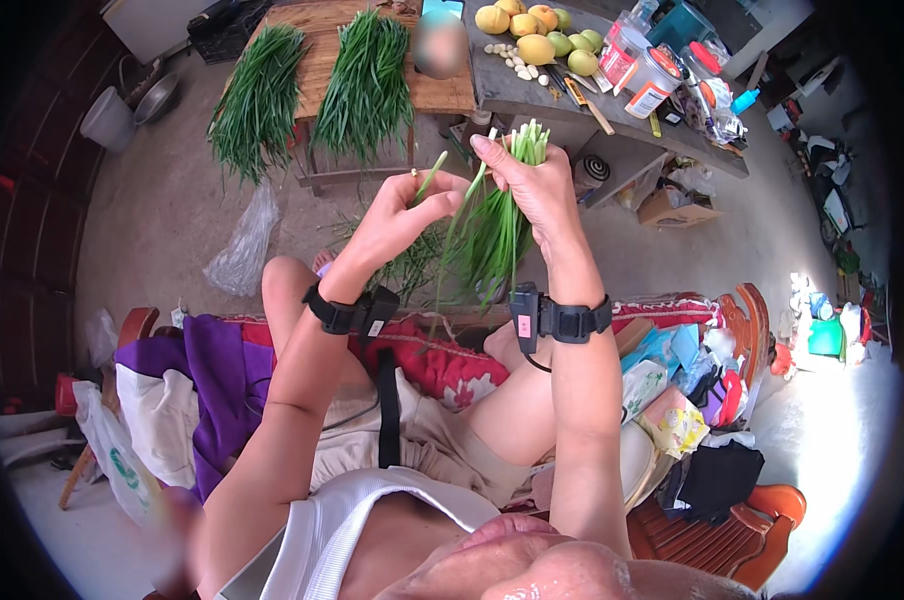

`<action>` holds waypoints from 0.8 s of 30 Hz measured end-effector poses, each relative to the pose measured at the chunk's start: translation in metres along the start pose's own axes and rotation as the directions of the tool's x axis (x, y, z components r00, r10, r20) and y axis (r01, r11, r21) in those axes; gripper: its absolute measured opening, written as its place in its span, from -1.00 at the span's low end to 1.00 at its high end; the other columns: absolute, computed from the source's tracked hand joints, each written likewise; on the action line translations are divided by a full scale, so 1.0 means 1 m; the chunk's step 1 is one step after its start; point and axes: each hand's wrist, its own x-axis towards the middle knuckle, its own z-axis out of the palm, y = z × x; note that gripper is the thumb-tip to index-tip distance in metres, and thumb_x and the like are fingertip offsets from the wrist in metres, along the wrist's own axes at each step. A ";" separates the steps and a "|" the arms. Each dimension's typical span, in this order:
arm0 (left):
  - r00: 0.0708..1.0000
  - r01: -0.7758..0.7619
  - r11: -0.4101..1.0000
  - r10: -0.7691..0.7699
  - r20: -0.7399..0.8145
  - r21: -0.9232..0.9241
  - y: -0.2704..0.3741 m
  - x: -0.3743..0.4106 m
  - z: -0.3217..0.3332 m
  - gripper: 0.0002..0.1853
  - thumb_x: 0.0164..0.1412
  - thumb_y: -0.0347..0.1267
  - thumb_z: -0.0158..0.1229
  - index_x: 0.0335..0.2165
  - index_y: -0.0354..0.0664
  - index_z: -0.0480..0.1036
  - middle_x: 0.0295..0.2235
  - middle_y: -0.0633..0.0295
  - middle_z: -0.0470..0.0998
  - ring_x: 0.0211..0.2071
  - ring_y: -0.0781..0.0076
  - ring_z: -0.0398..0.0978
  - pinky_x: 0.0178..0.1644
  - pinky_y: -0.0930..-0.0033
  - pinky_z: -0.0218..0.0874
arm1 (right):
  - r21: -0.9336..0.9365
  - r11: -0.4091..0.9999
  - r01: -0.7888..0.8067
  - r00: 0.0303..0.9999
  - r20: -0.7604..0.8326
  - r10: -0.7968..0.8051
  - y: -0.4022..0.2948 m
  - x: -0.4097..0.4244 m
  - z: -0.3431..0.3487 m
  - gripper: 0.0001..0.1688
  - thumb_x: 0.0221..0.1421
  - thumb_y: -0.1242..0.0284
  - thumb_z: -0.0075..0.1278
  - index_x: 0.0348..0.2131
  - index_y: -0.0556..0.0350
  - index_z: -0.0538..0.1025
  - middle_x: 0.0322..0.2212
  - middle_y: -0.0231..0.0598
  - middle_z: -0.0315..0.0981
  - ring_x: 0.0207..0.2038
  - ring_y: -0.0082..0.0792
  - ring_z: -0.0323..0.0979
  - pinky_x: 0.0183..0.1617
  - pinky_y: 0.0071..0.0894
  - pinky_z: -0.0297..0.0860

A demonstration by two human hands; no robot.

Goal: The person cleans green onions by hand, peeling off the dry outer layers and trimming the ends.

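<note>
My right hand (pixel 538 184) grips a bunch of green chives (pixel 497 232), the pale cut ends up and the long leaves hanging down. One stalk (pixel 476 186) stands a little apart from the bunch under my right thumb. Left of it, my left hand (pixel 407 214) has a short green stem piece (pixel 429 176) between its fingers. Its fingertips come close to the hanging leaves; whether they touch is unclear. Two larger heaps of chives, a left heap (pixel 261 97) and a right heap (pixel 367 86), lie on the wooden table beyond my hands.
The wooden table (pixel 441 94) adjoins a grey counter (pixel 497 82) with yellow and green fruit (pixel 536 49), jars (pixel 651 82) and a knife (pixel 598 116). Loose green scraps (pixel 414 262) and a clear plastic bag (pixel 246 244) lie on the floor. Clothes and packages flank my seat.
</note>
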 end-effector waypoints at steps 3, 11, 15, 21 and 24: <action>0.998 -0.059 0.997 0.058 -0.014 -0.059 -0.009 0.004 0.003 -0.76 0.13 -0.36 0.18 -0.28 -0.32 0.46 -0.44 0.44 0.45 -0.41 0.75 0.32 -0.32 0.64 0.18 | -0.010 1.000 0.002 1.000 0.008 -0.002 0.000 -0.001 0.002 -0.61 -0.08 0.21 0.25 -0.63 0.13 0.48 -0.74 -0.47 0.32 -0.67 -0.65 0.21 -0.57 -0.55 0.14; 0.986 -0.158 0.978 0.162 -0.025 0.134 -0.025 0.011 -0.001 -0.82 0.19 -0.42 0.13 -0.28 -0.34 0.44 -0.48 0.46 0.43 -0.45 0.75 0.34 -0.34 0.63 0.20 | -0.048 0.998 -0.040 0.999 0.011 0.040 0.002 -0.001 0.000 -0.59 -0.06 0.19 0.23 -0.66 0.13 0.48 -0.75 -0.46 0.32 -0.66 -0.64 0.22 -0.57 -0.54 0.15; 0.970 -0.214 0.956 0.232 -0.071 0.202 -0.032 0.010 0.004 -0.78 0.18 -0.38 0.12 -0.29 -0.35 0.48 -0.60 0.50 0.34 -0.54 0.77 0.21 -0.48 0.60 0.06 | 0.016 0.999 -0.041 0.999 0.033 0.040 0.000 -0.003 0.006 -0.59 -0.06 0.19 0.23 -0.67 0.12 0.48 -0.75 -0.47 0.32 -0.66 -0.65 0.21 -0.57 -0.54 0.14; 0.952 -0.259 0.938 0.288 -0.101 0.230 -0.031 0.008 0.005 -0.77 0.20 -0.34 0.08 -0.31 -0.32 0.50 -0.67 0.49 0.28 -0.59 0.75 0.15 -0.55 0.55 0.01 | 0.031 0.995 -0.095 0.993 0.076 0.092 -0.002 -0.003 0.009 -0.62 -0.05 0.20 0.22 -0.60 0.16 0.53 -0.73 -0.48 0.33 -0.65 -0.65 0.22 -0.56 -0.56 0.12; 0.948 -0.260 0.934 0.295 -0.122 0.244 -0.031 0.005 0.006 -0.76 0.21 -0.33 0.07 -0.34 -0.34 0.50 -0.68 0.48 0.27 -0.60 0.74 0.15 -0.55 0.54 0.02 | 0.034 0.995 -0.089 0.993 0.078 0.086 -0.005 -0.005 0.006 -0.61 -0.04 0.18 0.21 -0.58 0.18 0.54 -0.73 -0.48 0.33 -0.66 -0.65 0.22 -0.56 -0.57 0.11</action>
